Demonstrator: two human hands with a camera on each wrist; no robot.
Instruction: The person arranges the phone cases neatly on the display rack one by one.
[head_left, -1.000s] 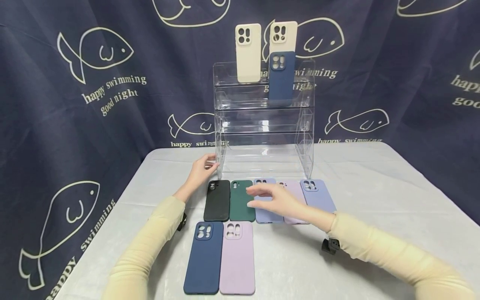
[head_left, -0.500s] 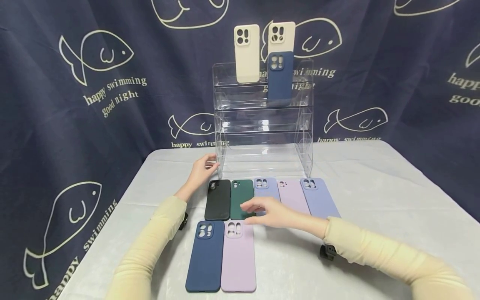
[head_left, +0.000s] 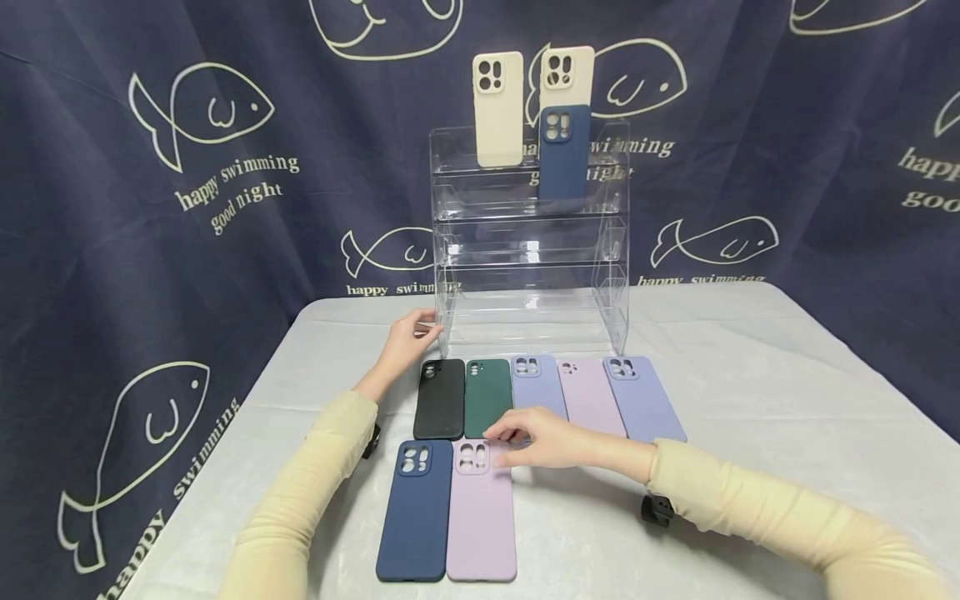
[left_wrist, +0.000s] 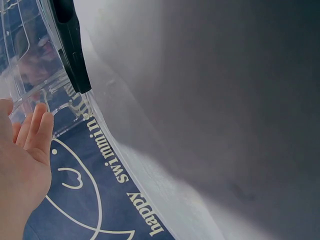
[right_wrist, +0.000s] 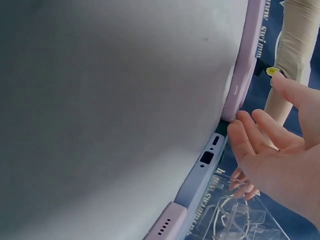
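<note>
My left hand (head_left: 406, 340) is at the left side of a clear tiered rack (head_left: 531, 321), fingertips right at its side panel. In the left wrist view the left hand's fingers (left_wrist: 40, 132) look fairly straight. My right hand (head_left: 543, 437) hovers with its fingertips over the top right corner of a lilac phone case (head_left: 482, 525) lying flat. The right wrist view has the right hand's fingers (right_wrist: 245, 135) close by that case's end, the thumb held well apart. Beside the lilac case, on its left, lies a navy phone case (head_left: 415, 521).
A row of phone cases lies before the rack: black (head_left: 440, 408), green (head_left: 489, 396), periwinkle (head_left: 542, 392), lilac (head_left: 592, 396) and another periwinkle (head_left: 647, 404). Up on the rack stand two cream cases (head_left: 498, 121) (head_left: 576, 93) and a navy one (head_left: 564, 167).
My right hand has moved from above the back row down toward the near lilac phone case, its fingertips now over that case's top corner. The left hand has stayed at the rack's side.
</note>
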